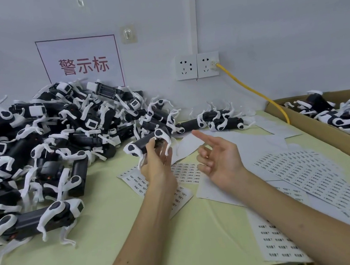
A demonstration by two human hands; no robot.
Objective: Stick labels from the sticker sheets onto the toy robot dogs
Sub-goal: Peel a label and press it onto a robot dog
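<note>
Above mid-bench, the black-bodied, white-legged plastic toy robot dog [149, 143] is held off the surface, lying sideways with legs sticking out. Left hand [157, 165] holds it from below, forearm angled up from the near edge, grip clamped round the dark body. Right hand [219, 157] is just beside it and not touching, palm turned leftward, index finger [201, 135] stretched toward the dog and the other fingers loosely bent, grip apart, nothing seen in it. Under both hands lies a white sticker sheet with small black printed labels [185, 170]. A larger fanned label sheet [311, 173] lies to the right, and another sheet [278, 243] sits at the near edge. Pale green bench [116, 238] carries it all. Big heap of the same black-and-white dogs [59, 135] sits on the left. Brown cardboard box [323, 127] on the right holds more dogs. Yellow cable [252, 91] runs from the white wall sockets [196, 65].
</note>
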